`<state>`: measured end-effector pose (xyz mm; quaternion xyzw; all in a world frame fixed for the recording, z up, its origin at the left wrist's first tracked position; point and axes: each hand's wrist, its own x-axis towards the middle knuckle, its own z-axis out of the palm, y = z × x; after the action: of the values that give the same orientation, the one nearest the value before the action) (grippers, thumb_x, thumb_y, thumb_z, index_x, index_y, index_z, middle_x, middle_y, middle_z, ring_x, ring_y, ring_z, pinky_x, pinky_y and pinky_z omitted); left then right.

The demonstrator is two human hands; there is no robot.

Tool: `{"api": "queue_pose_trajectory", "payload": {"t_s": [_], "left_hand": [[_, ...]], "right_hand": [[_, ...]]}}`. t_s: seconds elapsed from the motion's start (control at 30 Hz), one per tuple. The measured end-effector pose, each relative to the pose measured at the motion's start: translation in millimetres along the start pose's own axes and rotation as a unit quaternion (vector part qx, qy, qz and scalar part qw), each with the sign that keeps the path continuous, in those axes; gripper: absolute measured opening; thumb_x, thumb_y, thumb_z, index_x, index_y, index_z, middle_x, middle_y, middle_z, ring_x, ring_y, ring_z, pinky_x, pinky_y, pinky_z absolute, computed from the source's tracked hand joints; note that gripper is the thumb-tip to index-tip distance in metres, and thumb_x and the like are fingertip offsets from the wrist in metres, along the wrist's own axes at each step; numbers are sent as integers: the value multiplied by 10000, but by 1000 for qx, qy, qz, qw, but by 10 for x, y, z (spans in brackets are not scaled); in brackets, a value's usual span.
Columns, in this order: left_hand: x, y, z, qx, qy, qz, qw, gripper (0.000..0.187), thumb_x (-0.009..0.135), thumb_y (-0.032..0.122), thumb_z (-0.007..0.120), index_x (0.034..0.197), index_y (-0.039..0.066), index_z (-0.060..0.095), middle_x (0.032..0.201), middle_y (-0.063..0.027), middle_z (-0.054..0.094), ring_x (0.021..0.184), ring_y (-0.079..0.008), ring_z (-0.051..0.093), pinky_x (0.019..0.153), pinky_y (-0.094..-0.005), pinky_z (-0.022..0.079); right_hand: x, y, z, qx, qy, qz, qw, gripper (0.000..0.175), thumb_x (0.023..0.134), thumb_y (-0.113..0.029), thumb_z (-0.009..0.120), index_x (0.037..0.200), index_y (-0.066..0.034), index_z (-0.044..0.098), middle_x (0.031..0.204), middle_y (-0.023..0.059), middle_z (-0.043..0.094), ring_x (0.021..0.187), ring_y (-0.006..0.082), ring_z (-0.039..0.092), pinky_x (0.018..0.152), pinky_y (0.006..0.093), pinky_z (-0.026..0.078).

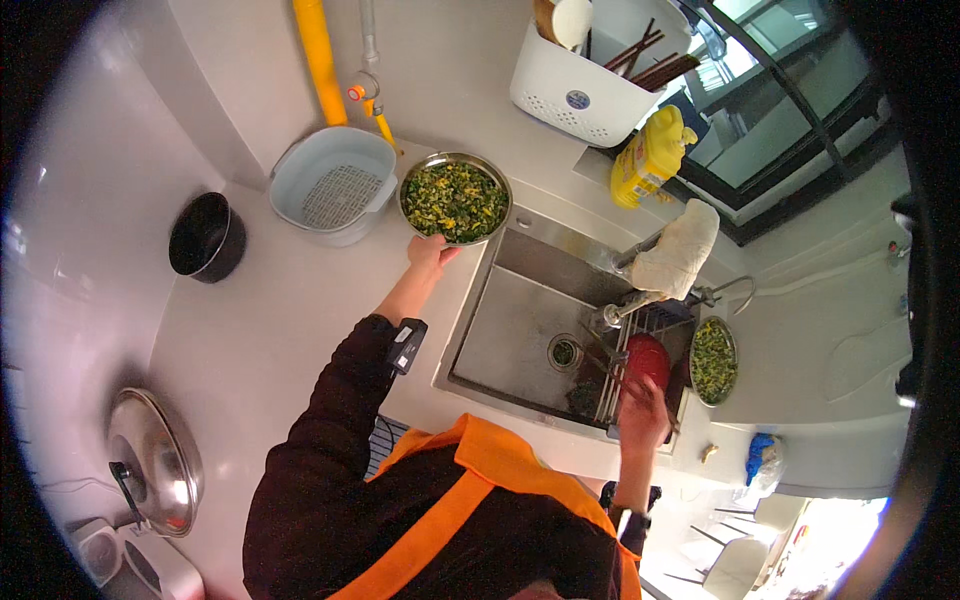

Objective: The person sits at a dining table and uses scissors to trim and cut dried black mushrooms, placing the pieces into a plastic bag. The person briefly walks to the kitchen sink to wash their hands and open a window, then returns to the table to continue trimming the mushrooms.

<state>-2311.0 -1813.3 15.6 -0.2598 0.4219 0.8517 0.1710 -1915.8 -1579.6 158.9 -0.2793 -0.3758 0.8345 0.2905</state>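
My left hand (431, 255) grips the near rim of a round stainless-steel bowl (406, 221) at the back of the counter, left of the sink. Chopped greens with yellow bits (454, 199) fill it. My right hand (645, 420) is above the right part of the sink, closed around chopsticks (600, 364) that point left over the basin. Just beyond that hand, a red bowl-like container (647, 356) rests on a metal drying rack (609, 386). A second metal dish (714, 361) of similar chopped mixture stands right of the sink.
The steel sink (517, 322) has a cloth-wrapped faucet (675, 251). Behind it are a yellow jug (651, 157) and a white utensil basket (577, 82). Leftward stand a grey-blue colander basin (334, 184), a black pot (206, 238) and a metal lid (154, 461).
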Motion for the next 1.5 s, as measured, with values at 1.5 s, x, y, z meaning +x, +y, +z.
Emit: {"api": "queue_pose_trajectory", "payload": {"t_s": [1.5], "left_hand": [[-1487, 58, -1146, 61, -81, -27, 995, 270, 867, 34, 560, 1128, 27, 492, 1013, -102, 631, 851, -222, 662, 730, -335, 588]], "right_hand": [[764, 1783, 2415, -448, -370, 52, 812, 218, 908, -151, 562, 1026, 14, 642, 881, 95, 649, 726, 134, 644, 646, 248, 540]]}}
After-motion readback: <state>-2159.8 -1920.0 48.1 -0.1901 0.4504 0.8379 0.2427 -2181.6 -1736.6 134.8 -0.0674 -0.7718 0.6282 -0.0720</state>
